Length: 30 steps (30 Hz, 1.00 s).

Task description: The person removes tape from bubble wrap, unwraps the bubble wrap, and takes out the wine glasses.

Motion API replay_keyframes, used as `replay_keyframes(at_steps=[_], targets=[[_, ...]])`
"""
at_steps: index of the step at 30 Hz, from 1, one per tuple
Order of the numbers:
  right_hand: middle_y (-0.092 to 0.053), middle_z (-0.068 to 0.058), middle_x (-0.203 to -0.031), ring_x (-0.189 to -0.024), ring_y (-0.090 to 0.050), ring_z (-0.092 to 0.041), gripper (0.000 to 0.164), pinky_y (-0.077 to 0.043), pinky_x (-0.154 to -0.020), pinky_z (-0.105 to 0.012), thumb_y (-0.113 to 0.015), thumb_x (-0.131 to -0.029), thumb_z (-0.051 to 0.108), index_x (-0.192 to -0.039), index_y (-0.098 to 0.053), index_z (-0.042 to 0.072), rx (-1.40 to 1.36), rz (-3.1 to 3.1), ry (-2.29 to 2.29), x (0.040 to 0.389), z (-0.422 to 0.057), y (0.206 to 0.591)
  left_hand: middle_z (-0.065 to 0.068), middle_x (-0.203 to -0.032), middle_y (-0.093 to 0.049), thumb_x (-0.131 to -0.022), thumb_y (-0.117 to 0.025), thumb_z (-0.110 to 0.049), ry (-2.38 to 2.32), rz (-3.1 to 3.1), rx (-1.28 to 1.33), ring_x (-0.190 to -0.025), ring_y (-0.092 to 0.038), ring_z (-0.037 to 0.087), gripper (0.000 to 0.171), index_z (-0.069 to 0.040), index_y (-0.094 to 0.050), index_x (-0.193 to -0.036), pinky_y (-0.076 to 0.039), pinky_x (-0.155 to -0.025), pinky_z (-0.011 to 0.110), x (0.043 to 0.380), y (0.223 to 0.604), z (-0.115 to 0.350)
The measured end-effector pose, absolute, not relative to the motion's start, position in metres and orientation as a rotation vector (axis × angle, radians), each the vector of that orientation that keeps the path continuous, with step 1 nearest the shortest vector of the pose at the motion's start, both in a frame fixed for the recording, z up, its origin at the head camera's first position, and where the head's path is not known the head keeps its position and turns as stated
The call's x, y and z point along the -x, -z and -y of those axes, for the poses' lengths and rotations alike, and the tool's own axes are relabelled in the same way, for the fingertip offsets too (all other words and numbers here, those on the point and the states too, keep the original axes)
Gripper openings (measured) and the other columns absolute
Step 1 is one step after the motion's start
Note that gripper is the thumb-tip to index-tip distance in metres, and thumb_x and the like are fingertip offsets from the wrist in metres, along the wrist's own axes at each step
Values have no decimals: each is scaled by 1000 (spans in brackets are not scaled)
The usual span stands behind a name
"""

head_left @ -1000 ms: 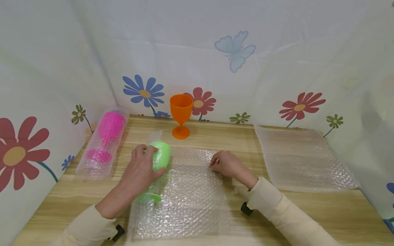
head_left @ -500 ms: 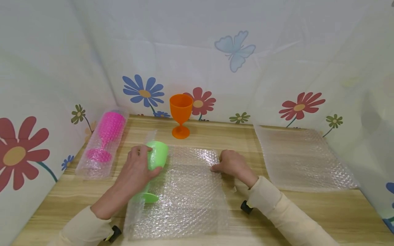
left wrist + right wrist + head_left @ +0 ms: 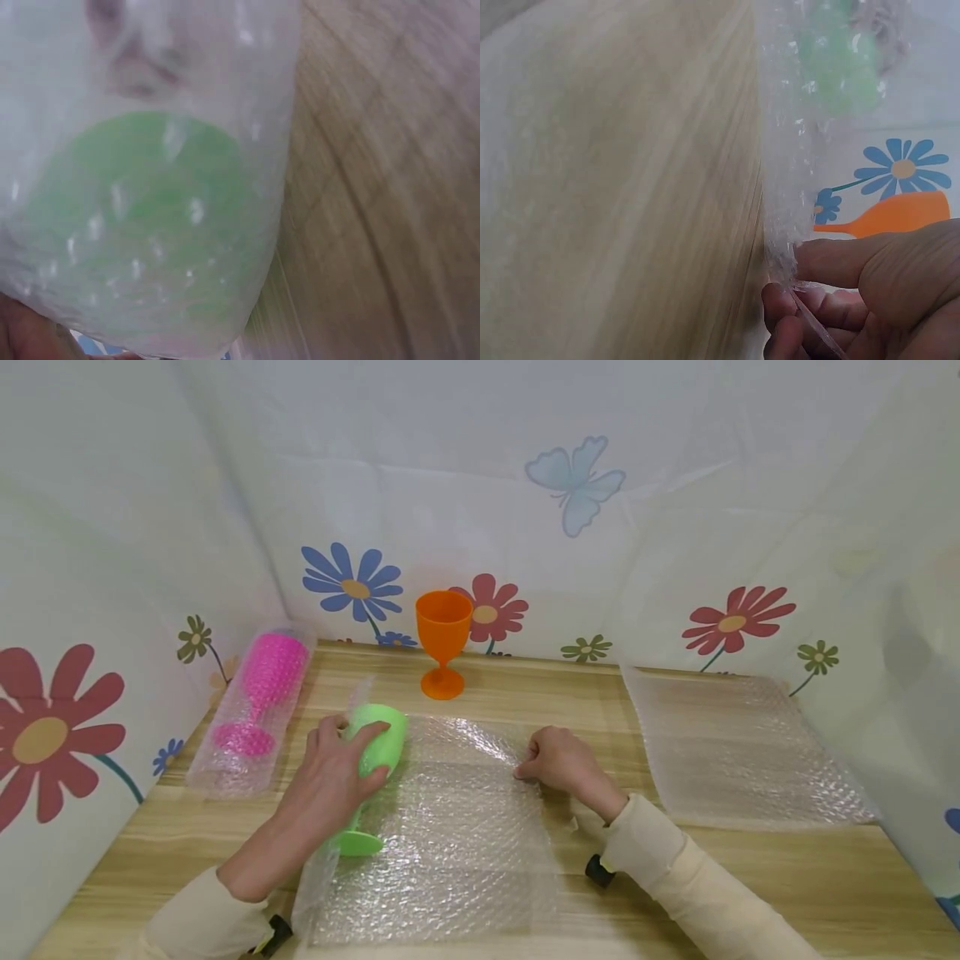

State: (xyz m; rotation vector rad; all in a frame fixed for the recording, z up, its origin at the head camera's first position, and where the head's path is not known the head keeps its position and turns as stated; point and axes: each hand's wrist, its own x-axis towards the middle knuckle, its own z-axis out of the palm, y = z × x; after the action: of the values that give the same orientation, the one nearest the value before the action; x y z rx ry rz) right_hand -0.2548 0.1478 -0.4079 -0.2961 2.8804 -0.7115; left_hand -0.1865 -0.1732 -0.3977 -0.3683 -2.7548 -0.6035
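A light green goblet [image 3: 385, 746] lies on its side at the left part of a bubble wrap sheet [image 3: 457, 852], its foot towards the person. My left hand [image 3: 327, 781] grips the cup, thumb and index finger over it, with a raised flap of the wrap at its left. Through that film the green shows blurred in the left wrist view. My right hand [image 3: 562, 762] pinches the sheet's right edge; the film passes between thumb and fingers [image 3: 829, 262] in the right wrist view.
An orange goblet [image 3: 443, 631] stands upright at the back. Towards the left lies a pink goblet [image 3: 273, 668] rolled in bubble wrap. Another bubble wrap sheet [image 3: 742, 752] lies flat at the right. A flowered cloth [image 3: 465, 510] hangs behind the wooden table [image 3: 600, 893].
My left hand has shifted slightly left with the green goblet and the wrap's left flap. My right hand's fingers have changed their hold on the edge, staying nearly in place.
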Motion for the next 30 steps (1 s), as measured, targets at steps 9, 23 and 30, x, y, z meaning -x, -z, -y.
replay_keyframes(at_steps=[9, 23, 30], targets=[[-58, 3, -65, -58, -50, -12, 28, -37, -52, -26, -86, -84, 21, -66, -66, 13, 348, -2878, 713, 253, -147, 409, 43, -132, -49, -87, -83, -41, 344, 2757, 397, -113, -55, 56, 72, -15, -55, -148, -50, -87, 65, 187, 400, 181], [-57, 3, -63, -59, -49, -13, 26, -37, -54, -27, -79, -89, 17, -67, -68, 9, 337, -2872, 712, 253, -153, 404, 43, -131, -44, -81, -90, -30, 598, 2806, 296, -116, -50, 55, 85, -5, -45, -149, -52, -86, 66, 185, 401, 188], [-49, 5, -57, -55, -44, -12, 34, -33, -50, -25, -77, -91, 14, -62, -60, 11, 329, -2859, 728, 253, -163, 402, 39, -145, -31, -84, -88, -27, 660, 2797, 252, -108, -58, 57, 83, -1, -44, -149, -53, -84, 68, 184, 401, 187]])
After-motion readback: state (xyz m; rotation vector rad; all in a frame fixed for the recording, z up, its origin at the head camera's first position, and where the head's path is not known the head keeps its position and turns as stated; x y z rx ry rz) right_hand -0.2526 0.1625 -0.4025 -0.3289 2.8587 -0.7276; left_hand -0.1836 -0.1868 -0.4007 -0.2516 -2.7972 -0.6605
